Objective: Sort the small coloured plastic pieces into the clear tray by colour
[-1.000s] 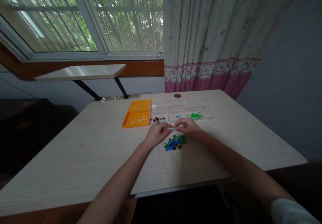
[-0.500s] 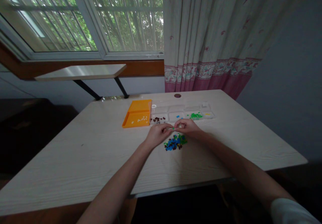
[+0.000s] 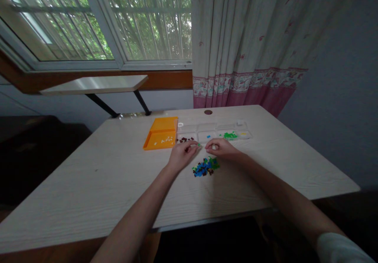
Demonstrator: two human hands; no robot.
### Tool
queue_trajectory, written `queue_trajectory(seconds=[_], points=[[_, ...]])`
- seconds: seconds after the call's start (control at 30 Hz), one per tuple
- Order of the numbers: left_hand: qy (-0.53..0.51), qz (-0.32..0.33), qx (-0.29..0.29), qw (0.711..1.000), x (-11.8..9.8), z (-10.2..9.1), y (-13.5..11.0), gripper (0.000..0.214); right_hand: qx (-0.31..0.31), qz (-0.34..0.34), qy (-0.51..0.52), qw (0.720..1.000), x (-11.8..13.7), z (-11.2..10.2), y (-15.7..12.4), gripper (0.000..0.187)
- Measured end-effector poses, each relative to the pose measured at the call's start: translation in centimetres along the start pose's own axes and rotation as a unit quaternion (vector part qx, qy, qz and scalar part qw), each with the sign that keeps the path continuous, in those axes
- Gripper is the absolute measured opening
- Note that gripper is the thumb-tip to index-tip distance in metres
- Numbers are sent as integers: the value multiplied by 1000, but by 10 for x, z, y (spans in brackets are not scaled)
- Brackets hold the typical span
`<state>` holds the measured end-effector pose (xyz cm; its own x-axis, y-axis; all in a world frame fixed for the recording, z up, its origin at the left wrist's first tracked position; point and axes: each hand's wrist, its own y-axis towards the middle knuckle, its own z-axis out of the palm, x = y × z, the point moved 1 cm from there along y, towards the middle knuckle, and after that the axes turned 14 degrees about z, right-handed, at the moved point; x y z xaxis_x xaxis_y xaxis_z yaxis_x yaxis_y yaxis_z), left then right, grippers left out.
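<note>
Tabletop (image 3: 118,200), one mixed pile (image 3: 203,168), one green piece (image 3: 199,145) pinched in left hand (image 3: 182,154), hold of right hand (image 3: 223,148) unclear

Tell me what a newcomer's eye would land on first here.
Probably the open, bright orange plastic box toward the far side of the pale wood-grained table. Next, the heap of small blue, green and brown pieces nearer the person, below the left hand and right hand. The white-framed glass window also glows at upper left.

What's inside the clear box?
Brown pieces, blue piece, green pieces, something yellow. Left hand and right hand partly cover the clear box; contents there can't be seen.
</note>
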<state>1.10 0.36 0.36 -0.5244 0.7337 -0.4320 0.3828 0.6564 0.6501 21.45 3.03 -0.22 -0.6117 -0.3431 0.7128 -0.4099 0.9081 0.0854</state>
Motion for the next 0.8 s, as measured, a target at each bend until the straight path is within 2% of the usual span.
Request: queue_trajectory(seconds=[0.13, 0.3, 0.67, 0.8], points=[[0, -21, -79, 997, 2, -6, 2, 26, 55, 25, -36, 998, -3, -3, -1, 17], [10, -28, -109, 994, 3, -7, 2, 26, 68, 24, -57, 996, -5, -3, 0, 16], [7, -30, -109, 994, 5, -7, 1, 25, 65, 20, -73, 995, -4, -3, 1, 16], [-24, -21, -68, 997, 6, -2, 0, 24, 34, -7, -85, 996, -4, -1, 1, 16]])
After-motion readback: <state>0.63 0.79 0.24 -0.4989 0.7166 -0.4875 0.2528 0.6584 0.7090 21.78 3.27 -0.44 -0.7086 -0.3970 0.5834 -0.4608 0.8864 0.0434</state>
